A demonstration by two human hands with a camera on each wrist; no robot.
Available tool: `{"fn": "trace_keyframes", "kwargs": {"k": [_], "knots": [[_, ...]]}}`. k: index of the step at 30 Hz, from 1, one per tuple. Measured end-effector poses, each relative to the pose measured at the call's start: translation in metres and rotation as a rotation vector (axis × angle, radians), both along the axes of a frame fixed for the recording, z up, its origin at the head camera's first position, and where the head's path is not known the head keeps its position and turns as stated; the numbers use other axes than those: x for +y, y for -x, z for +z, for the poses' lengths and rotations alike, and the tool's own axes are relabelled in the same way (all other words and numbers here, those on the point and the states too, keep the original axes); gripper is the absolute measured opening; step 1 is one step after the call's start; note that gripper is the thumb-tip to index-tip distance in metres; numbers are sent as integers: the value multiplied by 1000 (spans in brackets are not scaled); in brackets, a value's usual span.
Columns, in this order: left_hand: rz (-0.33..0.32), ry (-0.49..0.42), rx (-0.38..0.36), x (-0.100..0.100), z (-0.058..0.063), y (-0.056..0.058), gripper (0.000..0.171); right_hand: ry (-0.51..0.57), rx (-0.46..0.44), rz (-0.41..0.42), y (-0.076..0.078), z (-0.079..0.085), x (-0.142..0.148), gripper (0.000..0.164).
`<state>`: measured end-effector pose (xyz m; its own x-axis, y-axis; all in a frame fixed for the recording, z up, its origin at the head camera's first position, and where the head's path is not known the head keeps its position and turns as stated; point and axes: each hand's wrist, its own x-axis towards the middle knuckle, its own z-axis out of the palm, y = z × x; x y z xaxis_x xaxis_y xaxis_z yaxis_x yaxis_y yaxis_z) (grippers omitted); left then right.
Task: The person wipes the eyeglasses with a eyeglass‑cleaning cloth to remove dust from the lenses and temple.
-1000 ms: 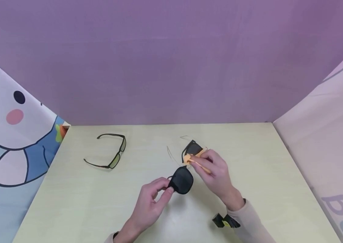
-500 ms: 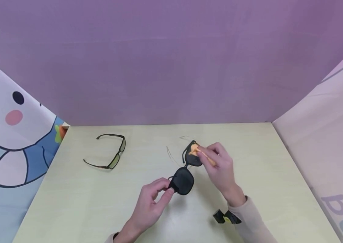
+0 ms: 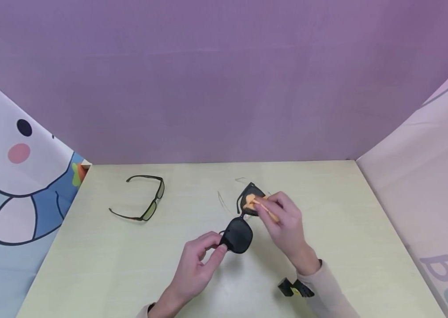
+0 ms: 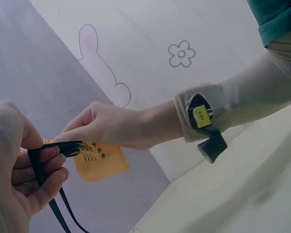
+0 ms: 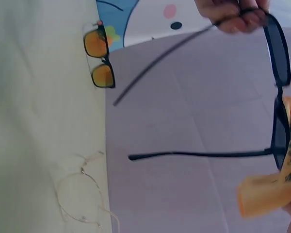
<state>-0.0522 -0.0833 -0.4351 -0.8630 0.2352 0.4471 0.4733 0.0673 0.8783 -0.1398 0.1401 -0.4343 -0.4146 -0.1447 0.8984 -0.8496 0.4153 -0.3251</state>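
Observation:
Black sunglasses are held above the table, their dark lenses turned up toward the head camera. My left hand pinches them at the near end by the hinge, thumb on the frame's edge. An orange printed cloth is bunched in the fingers of my right hand, pressed on the far lens. In the right wrist view both temples of the sunglasses stand unfolded, and the cloth hangs below the lens. The left wrist view shows the cloth with dark print on it.
Black-framed glasses with yellowish lenses lie unfolded at the table's back left. Thin wire-rimmed glasses rest on the table behind the sunglasses. A purple wall rises at the back, with printed cloth walls at both sides.
My right hand has moved the cloth away from the bridge, up over the far lens, then slightly back down across it. The left hand and sunglasses have stayed nearly still.

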Motion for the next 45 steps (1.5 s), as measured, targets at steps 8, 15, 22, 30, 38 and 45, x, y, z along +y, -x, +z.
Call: {"fn": "trace_keyframes", "kwargs": {"k": [8,15,22,30,38,45], "knots": [[1,-6,1,1,1,-1,17,45,-42,-11,-2,-4,1,32],[8,-1,-49,0,1,-1,15,24,21,45,-5,-10,0,32],[8,-13,2,2,2,0,16,112,-94,-108,-1,-8,6,37],[32,-6,-53,2,2,2,15,32,-2,44,-11,-13,1,35],[25,-18,-19,3,3,2,15,60,-30,-4,-4,-11,6,34],[32,-14,-16,4,6,1,15,125,-101,-45,-1,-11,9,36]]}}
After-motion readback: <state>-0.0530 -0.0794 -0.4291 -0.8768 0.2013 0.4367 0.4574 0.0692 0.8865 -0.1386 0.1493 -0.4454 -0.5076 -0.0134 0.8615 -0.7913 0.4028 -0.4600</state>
